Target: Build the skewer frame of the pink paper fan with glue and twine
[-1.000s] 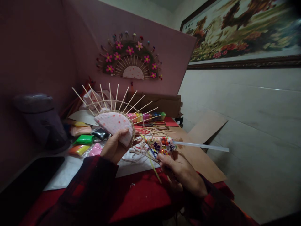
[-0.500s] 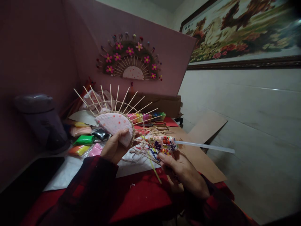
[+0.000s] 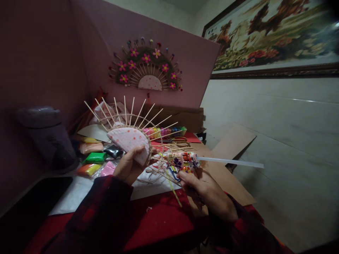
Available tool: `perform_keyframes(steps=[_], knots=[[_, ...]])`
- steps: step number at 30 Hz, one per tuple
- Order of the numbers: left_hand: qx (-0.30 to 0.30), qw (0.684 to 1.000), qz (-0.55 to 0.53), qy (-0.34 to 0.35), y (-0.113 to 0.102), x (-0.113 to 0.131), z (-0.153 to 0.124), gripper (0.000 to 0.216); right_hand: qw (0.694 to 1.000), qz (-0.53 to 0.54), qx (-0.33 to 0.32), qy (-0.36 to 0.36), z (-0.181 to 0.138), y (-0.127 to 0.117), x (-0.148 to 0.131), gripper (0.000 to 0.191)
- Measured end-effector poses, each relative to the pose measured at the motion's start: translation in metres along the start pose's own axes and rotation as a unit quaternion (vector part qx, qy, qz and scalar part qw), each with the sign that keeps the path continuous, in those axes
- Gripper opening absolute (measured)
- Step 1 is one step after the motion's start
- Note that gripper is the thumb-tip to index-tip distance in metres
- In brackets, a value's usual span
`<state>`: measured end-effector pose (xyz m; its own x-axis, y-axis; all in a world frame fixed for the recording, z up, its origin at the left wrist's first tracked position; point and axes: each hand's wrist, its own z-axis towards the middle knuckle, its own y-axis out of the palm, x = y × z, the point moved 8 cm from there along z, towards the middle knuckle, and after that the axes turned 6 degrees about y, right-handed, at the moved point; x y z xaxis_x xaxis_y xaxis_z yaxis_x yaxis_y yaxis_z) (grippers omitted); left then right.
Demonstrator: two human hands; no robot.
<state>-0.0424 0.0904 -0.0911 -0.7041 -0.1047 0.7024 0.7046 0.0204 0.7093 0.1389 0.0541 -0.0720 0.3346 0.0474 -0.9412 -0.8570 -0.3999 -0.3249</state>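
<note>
My left hand (image 3: pixel 129 166) grips a half-round pink fabric pad with wooden skewers fanning out from it, a fan-shaped piece (image 3: pixel 129 135), held up above the table. My right hand (image 3: pixel 203 190) is closed round a glue gun (image 3: pixel 182 162) covered in coloured stickers. A clear glue stick (image 3: pixel 230 162) juts out of its back toward the right. The gun's front points at the lower right edge of the fan, where thin cane strands hang loose.
A finished fan with pink flowers (image 3: pixel 148 67) hangs on the pink wall. Bags of coloured clay (image 3: pixel 92 157), a grey pot (image 3: pixel 45 134), scissors (image 3: pixel 180 139), cardboard sheets (image 3: pixel 230 141) and a black slab (image 3: pixel 29 204) lie on the red-covered table (image 3: pixel 159 218).
The fan and glue gun stay nearly still. My right hand has shifted slightly, and the glue stick's far end has swung a little.
</note>
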Motion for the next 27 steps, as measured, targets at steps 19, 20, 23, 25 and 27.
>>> perform_keyframes(steps=[19, 20, 23, 25, 27], knots=[[0.012, 1.000, 0.000, -0.006, -0.003, -0.001, 0.000, 0.011, 0.998, 0.061, -0.021, 0.004, 0.001, 0.002, -0.001, 0.040], [0.013, 1.000, -0.001, -0.006, -0.003, -0.002, 0.001, 0.011, 0.998, 0.066, -0.023, -0.005, 0.002, 0.003, -0.004, 0.040], [0.025, 1.000, -0.004, -0.008, -0.005, -0.002, 0.002, 0.011, 0.996, 0.083, -0.013, -0.038, 0.000, 0.003, -0.016, 0.041], [0.033, 0.999, -0.004, -0.008, -0.007, -0.002, 0.002, 0.011, 0.993, 0.106, 0.012, -0.057, -0.002, -0.001, -0.024, 0.041], [0.035, 0.999, -0.008, -0.008, -0.007, -0.002, 0.002, 0.012, 0.988, 0.131, 0.037, -0.075, -0.003, -0.011, -0.028, 0.041]])
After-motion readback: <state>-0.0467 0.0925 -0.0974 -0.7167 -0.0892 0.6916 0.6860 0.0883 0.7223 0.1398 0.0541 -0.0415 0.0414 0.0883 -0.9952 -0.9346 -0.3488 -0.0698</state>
